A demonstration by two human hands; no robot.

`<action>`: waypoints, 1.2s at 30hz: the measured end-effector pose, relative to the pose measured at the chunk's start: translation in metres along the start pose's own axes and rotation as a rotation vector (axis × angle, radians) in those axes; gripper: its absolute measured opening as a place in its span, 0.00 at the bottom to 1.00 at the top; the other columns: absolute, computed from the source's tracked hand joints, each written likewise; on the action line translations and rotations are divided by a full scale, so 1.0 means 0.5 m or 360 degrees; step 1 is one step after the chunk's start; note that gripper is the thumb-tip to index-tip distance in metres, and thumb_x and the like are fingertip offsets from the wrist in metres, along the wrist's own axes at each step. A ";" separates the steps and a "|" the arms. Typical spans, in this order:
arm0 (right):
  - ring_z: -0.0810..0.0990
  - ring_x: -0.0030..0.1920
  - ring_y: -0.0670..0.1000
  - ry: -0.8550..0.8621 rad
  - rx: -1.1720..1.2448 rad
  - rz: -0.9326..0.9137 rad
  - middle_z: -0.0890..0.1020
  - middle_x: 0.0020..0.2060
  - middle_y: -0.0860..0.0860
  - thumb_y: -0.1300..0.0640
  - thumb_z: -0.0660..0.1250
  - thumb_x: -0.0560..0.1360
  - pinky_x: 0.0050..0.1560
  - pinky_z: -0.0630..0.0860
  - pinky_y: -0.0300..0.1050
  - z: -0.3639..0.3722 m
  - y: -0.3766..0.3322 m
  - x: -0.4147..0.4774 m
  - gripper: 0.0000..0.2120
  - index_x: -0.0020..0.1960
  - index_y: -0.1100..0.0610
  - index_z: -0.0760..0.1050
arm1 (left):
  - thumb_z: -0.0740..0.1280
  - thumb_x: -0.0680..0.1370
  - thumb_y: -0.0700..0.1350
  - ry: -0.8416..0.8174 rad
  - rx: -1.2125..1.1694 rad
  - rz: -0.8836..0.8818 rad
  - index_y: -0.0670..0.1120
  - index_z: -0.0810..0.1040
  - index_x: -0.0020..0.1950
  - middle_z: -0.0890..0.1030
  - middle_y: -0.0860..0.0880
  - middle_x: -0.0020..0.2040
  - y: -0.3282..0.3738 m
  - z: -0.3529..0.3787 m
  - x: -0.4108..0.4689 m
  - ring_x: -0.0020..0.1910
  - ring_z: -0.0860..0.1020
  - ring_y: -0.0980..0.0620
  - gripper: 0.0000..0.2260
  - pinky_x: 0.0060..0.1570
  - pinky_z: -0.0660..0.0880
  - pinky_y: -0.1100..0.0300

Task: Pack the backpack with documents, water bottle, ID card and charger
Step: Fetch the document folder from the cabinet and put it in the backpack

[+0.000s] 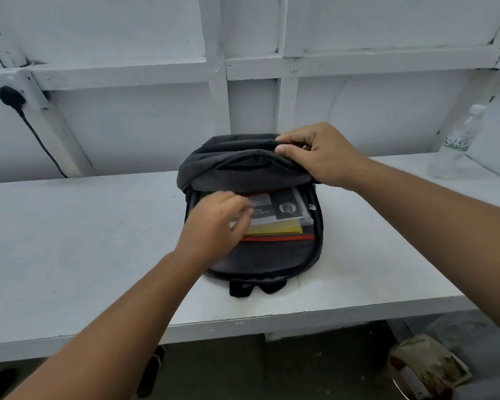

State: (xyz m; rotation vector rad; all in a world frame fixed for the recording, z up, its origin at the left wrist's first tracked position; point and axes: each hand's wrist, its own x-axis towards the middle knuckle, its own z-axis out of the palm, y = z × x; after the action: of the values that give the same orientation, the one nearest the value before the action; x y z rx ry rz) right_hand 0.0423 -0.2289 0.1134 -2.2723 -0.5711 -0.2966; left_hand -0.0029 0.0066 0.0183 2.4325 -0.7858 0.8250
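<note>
We find a dark grey backpack point(257, 255) lying open on the white desk point(70, 241). The right hand point(321, 154) has its grip clamped on the lifted front flap at the far edge. The left hand point(217, 220) rests on the documents point(280, 215) inside the main compartment, fingers loosely apart. A water bottle point(456, 145) stands far right on the desk.

Two bare forearms, no sleeves, unadorned hands.

Bare workshop: white-painted bench point(70, 255), framed wall point(127, 67)
</note>
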 end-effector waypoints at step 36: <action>0.79 0.60 0.43 -0.0060 -0.0209 0.0331 0.81 0.60 0.41 0.26 0.60 0.70 0.62 0.78 0.51 0.178 0.007 -0.084 0.32 0.63 0.46 0.77 | 0.64 0.81 0.59 -0.0516 -0.0396 -0.0695 0.52 0.63 0.79 0.76 0.49 0.70 -0.065 -0.013 0.013 0.69 0.74 0.51 0.28 0.62 0.69 0.60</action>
State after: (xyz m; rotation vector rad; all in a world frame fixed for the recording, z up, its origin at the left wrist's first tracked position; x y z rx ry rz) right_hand 0.0108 -0.1790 0.0345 -2.4446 -0.3385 -0.1935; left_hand 0.0194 0.0316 0.0200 2.4028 -0.4037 0.1599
